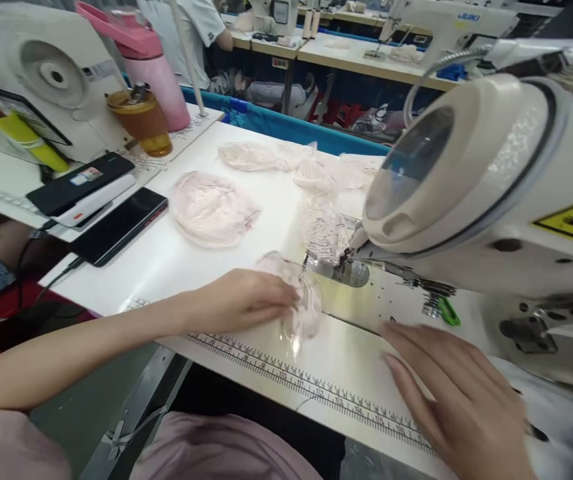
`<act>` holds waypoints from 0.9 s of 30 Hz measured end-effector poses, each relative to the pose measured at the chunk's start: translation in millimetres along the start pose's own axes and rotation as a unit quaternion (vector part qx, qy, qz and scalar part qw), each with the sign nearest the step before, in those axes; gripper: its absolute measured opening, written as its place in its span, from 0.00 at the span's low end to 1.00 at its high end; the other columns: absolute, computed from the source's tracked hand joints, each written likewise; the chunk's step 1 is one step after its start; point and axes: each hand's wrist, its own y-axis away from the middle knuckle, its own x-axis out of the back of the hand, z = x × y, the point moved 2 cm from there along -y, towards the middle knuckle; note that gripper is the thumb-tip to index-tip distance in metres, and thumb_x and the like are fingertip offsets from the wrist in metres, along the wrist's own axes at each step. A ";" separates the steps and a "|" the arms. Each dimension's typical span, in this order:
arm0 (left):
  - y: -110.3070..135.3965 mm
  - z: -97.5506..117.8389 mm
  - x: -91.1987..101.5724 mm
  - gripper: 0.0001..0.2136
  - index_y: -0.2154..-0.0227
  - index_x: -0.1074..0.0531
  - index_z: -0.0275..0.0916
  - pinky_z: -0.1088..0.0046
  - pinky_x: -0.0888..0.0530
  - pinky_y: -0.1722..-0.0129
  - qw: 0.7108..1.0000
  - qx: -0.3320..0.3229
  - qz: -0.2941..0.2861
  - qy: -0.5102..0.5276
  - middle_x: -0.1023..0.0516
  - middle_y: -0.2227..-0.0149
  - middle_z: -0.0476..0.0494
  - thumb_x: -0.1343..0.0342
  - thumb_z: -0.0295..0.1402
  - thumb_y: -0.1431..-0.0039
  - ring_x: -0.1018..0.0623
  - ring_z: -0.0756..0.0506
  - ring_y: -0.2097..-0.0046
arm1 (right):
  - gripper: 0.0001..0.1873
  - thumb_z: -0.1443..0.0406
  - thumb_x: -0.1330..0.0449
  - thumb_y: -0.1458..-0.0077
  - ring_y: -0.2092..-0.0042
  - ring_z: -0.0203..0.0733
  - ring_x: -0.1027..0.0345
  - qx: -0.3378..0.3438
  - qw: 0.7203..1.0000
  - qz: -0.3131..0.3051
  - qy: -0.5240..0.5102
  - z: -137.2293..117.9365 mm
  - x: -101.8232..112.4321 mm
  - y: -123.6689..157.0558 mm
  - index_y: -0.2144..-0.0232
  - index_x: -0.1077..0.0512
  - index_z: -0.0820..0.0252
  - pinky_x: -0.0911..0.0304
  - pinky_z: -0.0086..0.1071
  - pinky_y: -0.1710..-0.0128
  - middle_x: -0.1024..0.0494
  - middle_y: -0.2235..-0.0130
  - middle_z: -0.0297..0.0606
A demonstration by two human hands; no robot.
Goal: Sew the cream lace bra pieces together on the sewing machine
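Observation:
My left hand (pixel 246 300) is closed on a small piece of pale pink lace fabric (pixel 309 313), which lies partly over the table in front of the sewing machine. My right hand (pixel 456 393) hovers over the table's right side with thumb and fingers apart, holding nothing. Just beyond the left hand, another openwork lace piece (pixel 321 230) lies at the machine's needle area, beside the metal needle plate (pixel 336 269). The white sewing machine head (pixel 486 173) leans in from the right. Its needle is hard to make out.
A rounded pale pink fabric piece (pixel 211 208) and more lace pieces (pixel 311 167) lie farther back. At left are a black phone (pixel 121 227), a power bank (pixel 81 183), an amber cup (pixel 143 120) and a pink bottle (pixel 151 73). A printed ruler (pixel 286 373) runs along the front edge.

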 end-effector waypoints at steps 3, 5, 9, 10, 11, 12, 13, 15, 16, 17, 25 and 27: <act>-11.3 16.3 -19.5 0.10 0.59 0.23 0.40 0.70 0.24 0.51 0.995 -0.093 -0.022 -0.024 0.20 0.53 0.44 0.49 0.34 0.33 0.21 0.47 0.51 | 0.19 0.73 0.42 0.43 0.52 0.46 0.27 0.055 0.998 -0.025 0.024 -6.8 -16.2 -30.7 0.49 0.28 0.59 0.32 0.41 0.54 0.21 0.52 0.39; -16.5 20.4 -27.8 0.10 0.59 0.24 0.38 0.68 0.23 0.55 0.990 -0.093 0.032 -0.106 0.20 0.56 0.42 0.49 0.35 0.33 0.21 0.45 0.54 | 0.18 0.75 0.43 0.43 0.49 0.43 0.28 0.075 0.996 -0.037 0.011 -5.7 -28.2 -43.5 0.51 0.27 0.60 0.30 0.39 0.52 0.21 0.51 0.37; -19.2 19.5 -37.6 0.10 0.57 0.26 0.36 0.63 0.21 0.58 0.951 -0.048 0.080 -0.296 0.21 0.55 0.39 0.51 0.30 0.34 0.23 0.40 0.52 | 0.11 0.73 0.44 0.41 0.49 0.39 0.30 0.164 0.986 -0.023 -0.003 -3.1 -51.3 -58.4 0.58 0.25 0.59 0.34 0.38 0.44 0.20 0.53 0.32; -19.2 18.6 -38.7 0.10 0.56 0.26 0.35 0.62 0.21 0.57 0.943 -0.055 0.073 -0.319 0.22 0.54 0.38 0.52 0.27 0.35 0.23 0.39 0.50 | 0.10 0.73 0.44 0.40 0.49 0.39 0.30 0.176 0.984 -0.025 0.009 -1.7 -56.4 -60.9 0.61 0.24 0.60 0.36 0.37 0.42 0.20 0.54 0.31; -19.5 17.6 -39.3 0.11 0.55 0.27 0.33 0.62 0.21 0.55 0.938 -0.070 0.064 -0.333 0.23 0.52 0.36 0.52 0.25 0.36 0.24 0.39 0.49 | 0.10 0.73 0.44 0.40 0.51 0.39 0.29 0.181 0.983 -0.028 0.020 0.1 -60.6 -62.9 0.63 0.24 0.60 0.37 0.37 0.42 0.19 0.57 0.32; -20.3 16.5 -39.5 0.13 0.53 0.28 0.32 0.62 0.22 0.52 0.935 -0.090 0.053 -0.338 0.24 0.50 0.35 0.53 0.23 0.37 0.25 0.39 0.47 | 0.10 0.74 0.45 0.40 0.52 0.38 0.29 0.178 0.983 -0.031 0.028 2.4 -63.8 -64.2 0.66 0.24 0.61 0.37 0.37 0.41 0.19 0.60 0.32; -21.8 15.3 -39.6 0.14 0.52 0.28 0.31 0.62 0.23 0.49 0.935 -0.108 0.039 -0.336 0.25 0.48 0.35 0.54 0.22 0.38 0.25 0.40 0.46 | 0.11 0.75 0.45 0.40 0.54 0.38 0.28 0.170 0.984 -0.031 0.032 5.2 -65.8 -64.7 0.68 0.25 0.61 0.37 0.37 0.42 0.19 0.62 0.32; -26.5 12.8 -40.2 0.16 0.51 0.29 0.31 0.64 0.24 0.47 0.938 -0.127 0.013 -0.324 0.26 0.46 0.37 0.55 0.21 0.38 0.25 0.41 0.46 | 0.12 0.76 0.46 0.42 0.56 0.36 0.28 0.142 0.989 -0.020 0.032 11.1 -66.7 -63.3 0.71 0.26 0.61 0.36 0.37 0.45 0.20 0.66 0.32; -29.6 11.7 -40.7 0.16 0.51 0.29 0.32 0.65 0.24 0.48 0.938 -0.124 0.011 -0.324 0.26 0.45 0.38 0.56 0.21 0.38 0.25 0.42 0.46 | 0.12 0.77 0.46 0.42 0.57 0.36 0.28 0.126 0.991 -0.014 0.033 13.8 -66.1 -61.6 0.71 0.26 0.61 0.36 0.36 0.47 0.20 0.66 0.32; -32.9 10.8 -41.6 0.16 0.50 0.29 0.32 0.65 0.23 0.50 0.937 -0.116 0.020 -0.330 0.25 0.46 0.38 0.56 0.22 0.38 0.24 0.42 0.47 | 0.12 0.77 0.46 0.43 0.58 0.35 0.28 0.111 0.993 -0.012 0.037 16.2 -65.3 -59.3 0.69 0.26 0.60 0.35 0.35 0.48 0.20 0.65 0.31; -49.7 7.3 -57.8 0.18 0.45 0.31 0.27 0.59 0.25 0.47 0.897 -0.119 0.047 -0.423 0.28 0.43 0.34 0.53 0.27 0.35 0.28 0.37 0.42 | 0.17 0.80 0.51 0.46 0.60 0.34 0.33 0.052 0.985 -0.083 0.142 19.0 -56.1 -45.5 0.68 0.28 0.59 0.43 0.32 0.66 0.22 0.62 0.31; -52.7 6.5 -59.3 0.19 0.44 0.31 0.28 0.60 0.27 0.44 0.893 -0.126 0.039 -0.430 0.29 0.42 0.35 0.54 0.27 0.35 0.29 0.38 0.41 | 0.16 0.80 0.52 0.44 0.59 0.34 0.34 0.041 0.981 -0.101 0.162 18.8 -53.0 -46.7 0.67 0.28 0.59 0.47 0.32 0.71 0.22 0.60 0.33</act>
